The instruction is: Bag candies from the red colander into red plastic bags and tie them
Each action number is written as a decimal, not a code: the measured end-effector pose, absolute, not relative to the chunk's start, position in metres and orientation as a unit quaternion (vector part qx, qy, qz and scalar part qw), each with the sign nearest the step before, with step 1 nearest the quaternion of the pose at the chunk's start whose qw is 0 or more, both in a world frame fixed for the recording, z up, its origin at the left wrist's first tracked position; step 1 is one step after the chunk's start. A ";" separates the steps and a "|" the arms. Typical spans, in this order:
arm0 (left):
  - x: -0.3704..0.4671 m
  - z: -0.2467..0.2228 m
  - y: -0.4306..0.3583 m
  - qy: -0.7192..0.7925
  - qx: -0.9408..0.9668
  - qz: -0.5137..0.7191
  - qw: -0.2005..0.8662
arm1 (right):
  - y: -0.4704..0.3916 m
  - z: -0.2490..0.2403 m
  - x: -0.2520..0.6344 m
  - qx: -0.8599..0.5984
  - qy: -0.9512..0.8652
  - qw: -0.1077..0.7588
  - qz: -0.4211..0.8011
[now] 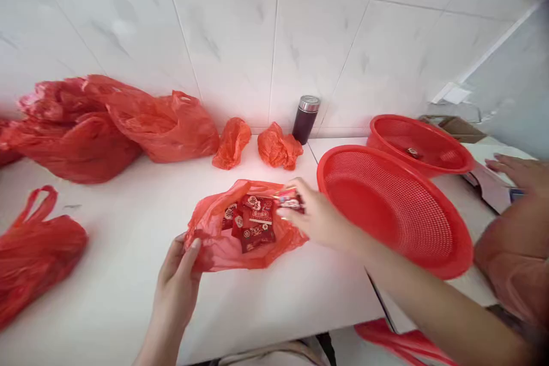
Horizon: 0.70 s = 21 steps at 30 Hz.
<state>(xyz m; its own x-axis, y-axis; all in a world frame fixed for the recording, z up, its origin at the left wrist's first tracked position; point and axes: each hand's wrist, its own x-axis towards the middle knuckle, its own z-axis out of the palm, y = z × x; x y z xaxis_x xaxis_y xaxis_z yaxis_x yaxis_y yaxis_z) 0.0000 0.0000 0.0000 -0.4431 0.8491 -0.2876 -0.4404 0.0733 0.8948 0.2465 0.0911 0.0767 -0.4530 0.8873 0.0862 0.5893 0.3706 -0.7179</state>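
Note:
An open red plastic bag sits on the white table with several dark red printed packets inside it. At the bag's left edge, my left hand pinches the plastic between thumb and fingers. Above the bag's right side, my right hand holds a few small wrapped pieces, red with white and gold print. The empty large red basket stands just right of my right hand.
Full red bags line the wall at the back left, and another lies at the left. Two small crumpled bags and a dark flask stand behind. A second basket holds a small item; a person's hand is at the right.

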 end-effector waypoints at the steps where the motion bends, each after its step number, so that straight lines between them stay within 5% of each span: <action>1: -0.001 0.001 -0.001 0.545 0.192 0.652 0.490 | 0.092 0.071 0.235 -0.465 -0.803 0.245 0.281; 10: -0.021 -0.001 -0.014 0.571 0.204 0.636 0.478 | 0.080 0.047 0.249 -0.472 -0.857 0.197 0.054; 16: -0.029 -0.010 -0.020 0.596 0.199 0.606 0.488 | 0.058 0.025 0.275 -0.525 -0.810 0.117 0.234; 18: -0.035 0.000 -0.015 0.594 0.181 0.639 0.454 | 0.060 0.043 0.277 -0.517 -0.785 0.156 0.302; 21: -0.043 0.040 0.003 0.558 0.194 0.742 0.317 | 0.076 0.095 0.282 -0.502 -0.737 0.340 0.298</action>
